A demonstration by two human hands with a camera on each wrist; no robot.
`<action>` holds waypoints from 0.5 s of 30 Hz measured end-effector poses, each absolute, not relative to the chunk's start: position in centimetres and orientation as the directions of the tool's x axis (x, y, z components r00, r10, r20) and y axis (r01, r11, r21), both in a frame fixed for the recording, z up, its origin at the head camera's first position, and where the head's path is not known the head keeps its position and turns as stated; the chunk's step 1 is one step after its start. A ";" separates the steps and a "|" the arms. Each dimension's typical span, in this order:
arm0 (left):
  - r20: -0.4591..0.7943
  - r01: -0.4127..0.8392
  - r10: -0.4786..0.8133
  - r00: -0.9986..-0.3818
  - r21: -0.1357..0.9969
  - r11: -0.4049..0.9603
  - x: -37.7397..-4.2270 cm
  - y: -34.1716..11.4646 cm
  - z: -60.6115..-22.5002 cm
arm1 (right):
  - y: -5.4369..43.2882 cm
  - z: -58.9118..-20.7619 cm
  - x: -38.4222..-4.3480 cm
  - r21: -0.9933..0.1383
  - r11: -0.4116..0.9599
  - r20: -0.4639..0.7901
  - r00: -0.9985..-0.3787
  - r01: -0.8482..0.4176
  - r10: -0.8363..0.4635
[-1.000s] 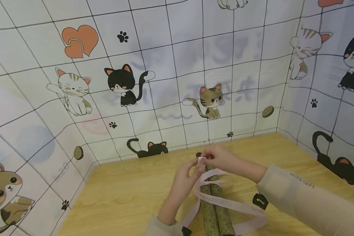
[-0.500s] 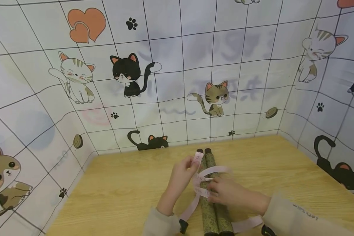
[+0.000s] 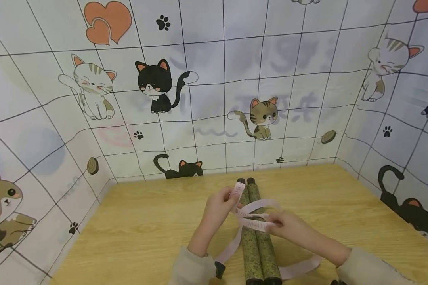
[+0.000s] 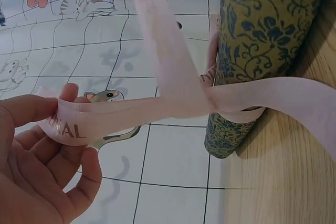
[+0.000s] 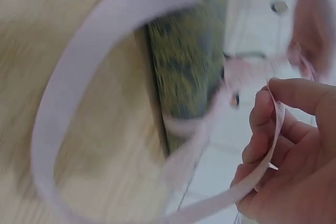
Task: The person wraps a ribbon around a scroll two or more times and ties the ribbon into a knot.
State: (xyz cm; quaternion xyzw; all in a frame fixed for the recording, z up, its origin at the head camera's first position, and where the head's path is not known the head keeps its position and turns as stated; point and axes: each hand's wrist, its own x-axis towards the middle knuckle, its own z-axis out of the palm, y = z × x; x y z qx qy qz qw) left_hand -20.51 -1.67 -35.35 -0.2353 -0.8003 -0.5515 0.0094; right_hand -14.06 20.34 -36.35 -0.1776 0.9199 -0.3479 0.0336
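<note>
Two long tubes with a dark floral pattern and black ends, one on the left (image 3: pixel 251 257) and one on the right (image 3: pixel 270 257), lie side by side on the table. A pink ribbon (image 3: pixel 253 225) printed with letters passes around them, crossing itself near their far part. My left hand (image 3: pixel 217 208) pinches a folded piece of ribbon just left of the tubes; in the left wrist view that fold (image 4: pixel 105 119) sits between thumb and fingers. Over the right tube, my right hand (image 3: pixel 292 229) pinches another length of ribbon, seen curving through the fingers (image 5: pixel 262 114) in the right wrist view.
The wooden table (image 3: pixel 146 229) extends to both sides of the tubes. Behind it and along the sides stands a white gridded wall covering (image 3: pixel 199 99) with cartoon cats. Ribbon loops (image 3: pixel 301 268) trail over the table near the tubes' close ends.
My right hand has come down from beside the left hand, gone to the ribbon over the tubes and drawn it rightward. The left hand stays nearly in place, pinching its fold. The head view has shifted.
</note>
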 end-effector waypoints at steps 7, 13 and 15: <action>0.265 0.384 0.375 -0.888 0.877 0.290 -21.0 -2.1 -35.5 | 25.1 -34.7 -12.5 -0.685 0.719 -0.011 -0.985 -0.117 -0.171; 0.271 0.391 0.369 -0.889 0.868 0.305 -21.0 -2.4 -35.6 | 29.4 -35.3 -11.5 -0.616 0.786 -0.026 -0.996 -0.047 -0.080; 0.268 0.386 0.363 -0.892 0.870 0.307 -21.0 -2.5 -35.6 | 30.9 -35.6 -11.4 -0.587 0.809 -0.043 -0.998 -0.014 -0.048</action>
